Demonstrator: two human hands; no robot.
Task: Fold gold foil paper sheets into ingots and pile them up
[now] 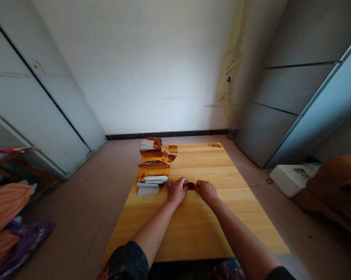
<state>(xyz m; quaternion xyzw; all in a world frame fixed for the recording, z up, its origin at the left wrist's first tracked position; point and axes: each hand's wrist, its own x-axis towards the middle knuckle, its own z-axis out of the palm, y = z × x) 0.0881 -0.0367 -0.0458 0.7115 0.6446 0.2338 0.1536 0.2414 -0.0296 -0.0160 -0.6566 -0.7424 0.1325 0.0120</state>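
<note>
Over the middle of the wooden table (204,225), my left hand (177,189) and my right hand (206,190) face each other with fingers closed. Between them is a small dark amber film piece (191,186), pinched at its left end by one hand and at its right end by the other. To the left of my left hand lie white paper pieces (154,179) and a flat white sheet (148,191). Behind these are shiny amber film sheets (154,171), some curled. My fingertips are small in view, so their exact grip is hard to make out.
More amber film (151,155) and a white bundle (147,145) lie at the table's far left. A small amber scrap (214,145) sits near the far right corner. Beyond stand a white wall (163,77), a grey fridge (280,97) and a white box (289,181).
</note>
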